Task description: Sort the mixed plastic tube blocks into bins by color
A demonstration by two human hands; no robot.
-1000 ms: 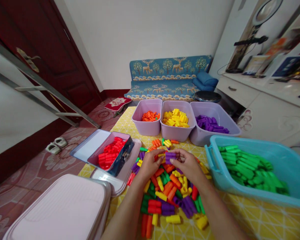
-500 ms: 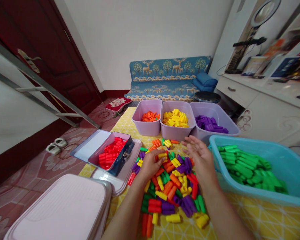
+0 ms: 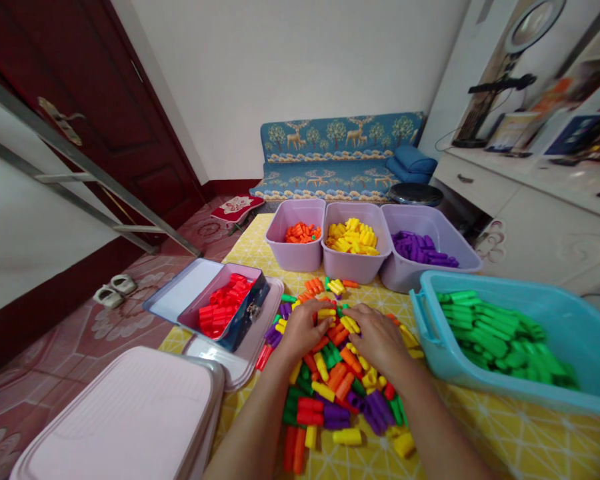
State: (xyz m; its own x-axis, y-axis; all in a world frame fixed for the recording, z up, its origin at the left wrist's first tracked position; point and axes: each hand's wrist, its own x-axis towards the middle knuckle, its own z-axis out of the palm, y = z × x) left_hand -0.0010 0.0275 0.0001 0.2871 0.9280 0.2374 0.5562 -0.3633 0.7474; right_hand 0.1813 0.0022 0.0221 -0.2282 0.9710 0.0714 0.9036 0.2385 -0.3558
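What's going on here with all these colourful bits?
A person's left hand is at some yellow pieces in a mixed-up heap, with the right hand close by; I can't see whether either grips anything. Three lilac bins hold mostly orange, yellow and purple pieces, a turquoise tub green ones, and an open box red ones.

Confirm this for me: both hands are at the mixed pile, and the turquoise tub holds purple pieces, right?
The colour is wrong: the head view shows the turquoise tub holding green pieces. The left hand and right hand are indeed at the mixed pile.
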